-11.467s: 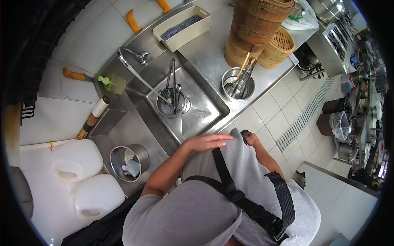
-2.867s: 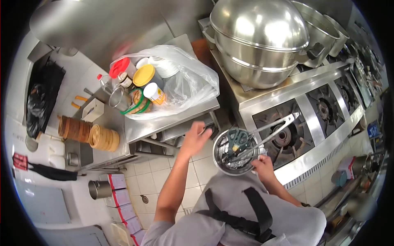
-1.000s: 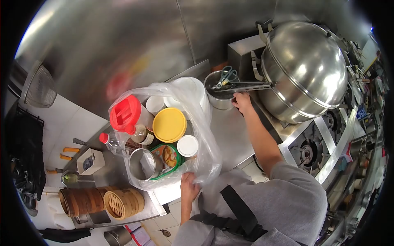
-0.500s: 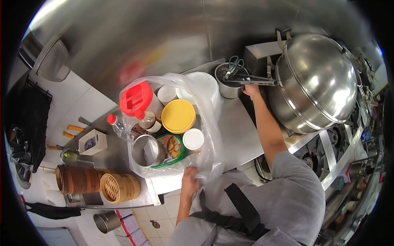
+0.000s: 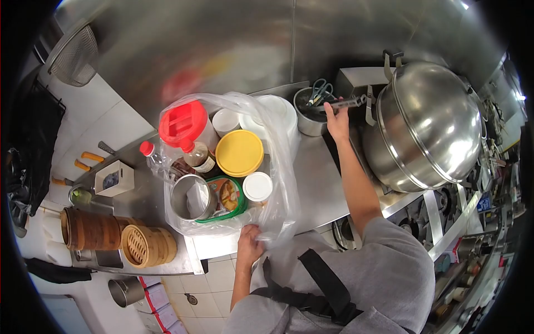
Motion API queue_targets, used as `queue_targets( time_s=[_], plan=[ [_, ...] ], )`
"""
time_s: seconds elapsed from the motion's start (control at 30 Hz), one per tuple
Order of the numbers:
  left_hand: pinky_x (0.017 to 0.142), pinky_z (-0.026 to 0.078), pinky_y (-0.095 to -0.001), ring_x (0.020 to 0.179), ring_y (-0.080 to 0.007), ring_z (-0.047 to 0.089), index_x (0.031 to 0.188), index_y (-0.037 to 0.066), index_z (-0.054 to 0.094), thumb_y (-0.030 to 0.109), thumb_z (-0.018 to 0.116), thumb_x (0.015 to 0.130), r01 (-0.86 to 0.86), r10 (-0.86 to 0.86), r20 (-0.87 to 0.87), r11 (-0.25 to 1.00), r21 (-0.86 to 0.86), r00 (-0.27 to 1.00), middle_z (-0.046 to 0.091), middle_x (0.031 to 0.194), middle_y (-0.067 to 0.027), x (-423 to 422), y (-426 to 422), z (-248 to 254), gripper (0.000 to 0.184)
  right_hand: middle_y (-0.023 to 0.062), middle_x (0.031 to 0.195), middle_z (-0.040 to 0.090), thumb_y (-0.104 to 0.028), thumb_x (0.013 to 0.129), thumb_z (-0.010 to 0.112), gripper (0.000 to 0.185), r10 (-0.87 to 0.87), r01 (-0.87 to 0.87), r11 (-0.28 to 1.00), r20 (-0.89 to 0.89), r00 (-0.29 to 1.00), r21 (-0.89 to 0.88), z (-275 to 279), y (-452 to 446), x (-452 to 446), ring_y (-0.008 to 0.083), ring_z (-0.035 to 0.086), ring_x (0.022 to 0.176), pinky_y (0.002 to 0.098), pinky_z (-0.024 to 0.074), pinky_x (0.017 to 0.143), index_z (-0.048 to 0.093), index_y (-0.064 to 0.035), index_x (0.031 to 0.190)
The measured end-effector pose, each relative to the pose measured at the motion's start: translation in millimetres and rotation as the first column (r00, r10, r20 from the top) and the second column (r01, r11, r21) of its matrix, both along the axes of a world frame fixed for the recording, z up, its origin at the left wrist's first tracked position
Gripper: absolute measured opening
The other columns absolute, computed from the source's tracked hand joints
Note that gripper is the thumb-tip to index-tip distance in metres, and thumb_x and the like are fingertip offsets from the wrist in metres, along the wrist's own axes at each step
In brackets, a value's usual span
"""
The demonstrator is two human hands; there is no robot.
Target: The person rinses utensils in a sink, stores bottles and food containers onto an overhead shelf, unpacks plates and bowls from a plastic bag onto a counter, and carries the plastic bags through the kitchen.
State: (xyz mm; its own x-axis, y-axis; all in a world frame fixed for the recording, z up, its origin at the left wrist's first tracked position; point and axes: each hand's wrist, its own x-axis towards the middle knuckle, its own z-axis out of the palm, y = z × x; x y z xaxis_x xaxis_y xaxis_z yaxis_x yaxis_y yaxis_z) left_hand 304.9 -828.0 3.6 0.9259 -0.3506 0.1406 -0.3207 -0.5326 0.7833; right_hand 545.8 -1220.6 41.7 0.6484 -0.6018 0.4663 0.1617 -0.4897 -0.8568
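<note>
My right hand (image 5: 338, 123) is at the rim of a metal pot (image 5: 311, 126), its fingers closed round metal tongs (image 5: 350, 103) that stick out to the right. Green-handled scissors (image 5: 321, 91) stand in the same pot. At the counter's front edge, my left hand (image 5: 250, 245) is closed on the rim of a clear plastic bag (image 5: 285, 189). The open bag surrounds a red-lidded container (image 5: 182, 123), a yellow-lidded tub (image 5: 240, 153), a white-lidded tub (image 5: 257, 186), a metal canister (image 5: 189, 200), a green-rimmed tub (image 5: 228, 195) and a sauce bottle (image 5: 198, 158).
A large domed steel pot (image 5: 431, 128) stands on the right beside the stove. Bamboo steamers (image 5: 147, 245) and a small white box (image 5: 114, 178) sit at left. A mesh strainer (image 5: 75, 58) hangs at the upper left.
My right hand has risen from below the tongs, and its fingers now show around them. The tongs have tilted upward at their right end. My left hand stays at the bag's edge.
</note>
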Motion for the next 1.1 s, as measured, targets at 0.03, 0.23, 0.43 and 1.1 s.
queue_targets(
  time_s=[0.03,0.23,0.43,1.1],
  plan=[
    [0.084,0.045,-0.0415,0.096,-0.037,0.053,0.082,-0.001,0.056,-0.001,0.057,0.057,-0.006,0.006,0.036,1.0,0.0,0.999,0.058,0.095,-0.0191,-0.2,-0.5,0.1,0.025,0.0218,0.118,0.057,-0.04,0.084,0.063,0.07,0.01,-0.01,1.0,-0.001,1.0,0.0,6.8,-3.7,5.1,0.0355,0.055,0.109,0.0372,0.04,0.094,0.037,0.0057,0.129],
    [0.085,0.045,-0.0414,0.097,-0.0384,0.053,0.084,-0.001,0.057,0.0,0.057,0.058,-0.046,0.046,0.0,0.999,0.001,0.999,0.057,0.098,-0.0202,-2.7,-0.6,4.0,0.027,0.0262,0.107,0.06,-0.052,0.09,0.045,0.057,-0.289,0.182,0.918,-0.283,0.915,-0.352,47.2,-37.3,64.1,0.0434,0.055,0.104,0.0466,0.0438,0.09,0.058,-0.0005,0.111],
    [0.094,0.042,-0.0389,0.11,-0.0374,0.051,0.1,0.001,0.059,0.007,0.063,0.065,-0.051,0.045,-0.097,0.997,-0.062,0.994,0.057,0.109,-0.0198,-18.8,2.6,40.1,0.036,0.0227,0.114,0.059,-0.045,0.091,0.045,0.048,-0.307,-0.011,0.901,-0.656,0.689,-0.434,93.6,-17.4,86.6,0.0399,0.055,0.108,0.0469,0.0453,0.09,0.064,-0.0032,0.105],
    [0.08,0.048,-0.0354,0.091,-0.0313,0.061,0.096,0.001,0.063,0.013,0.064,0.075,-0.708,0.703,-0.097,0.704,-0.048,0.705,0.064,0.096,-0.015,-144.1,33.0,53.1,0.025,0.0236,0.126,0.043,-0.021,0.067,0.076,0.054,0.76,-0.761,0.18,-0.403,0.51,-0.624,105.6,284.3,89.4,0.0385,0.049,0.112,0.0416,0.0415,0.096,0.057,-0.0105,0.117]
  ],
)
